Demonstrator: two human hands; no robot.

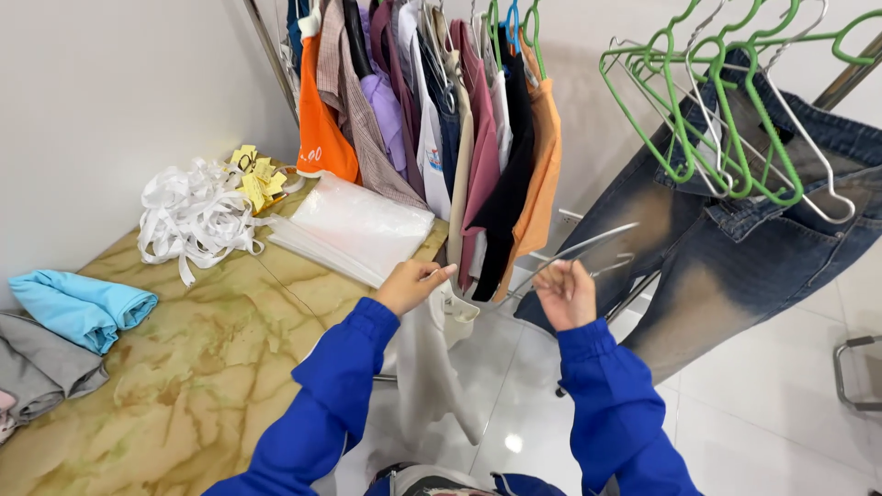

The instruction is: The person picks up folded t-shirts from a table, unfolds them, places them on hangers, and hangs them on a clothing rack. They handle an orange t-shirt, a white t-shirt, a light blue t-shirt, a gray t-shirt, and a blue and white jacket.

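My left hand (pixel 411 284) pinches the top edge of a pale beige garment (pixel 427 367) that hangs down in front of me, beside the table's corner. My right hand (pixel 567 292) grips a thin metal wire hanger (pixel 588 246) that points up and to the right. Both arms wear bright blue sleeves. Just beyond my hands a row of hung shirts (pixel 441 119) in orange, purple, white, maroon and black fills a clothes rail.
A marbled yellow table (pixel 184 367) at left carries a stack of clear plastic bags (pixel 354 225), a heap of white strips (pixel 193 216), yellow tags (pixel 257 179) and folded blue and grey clothes (pixel 78 308). Faded jeans (pixel 735 248) and green hangers (pixel 726 119) hang at right.
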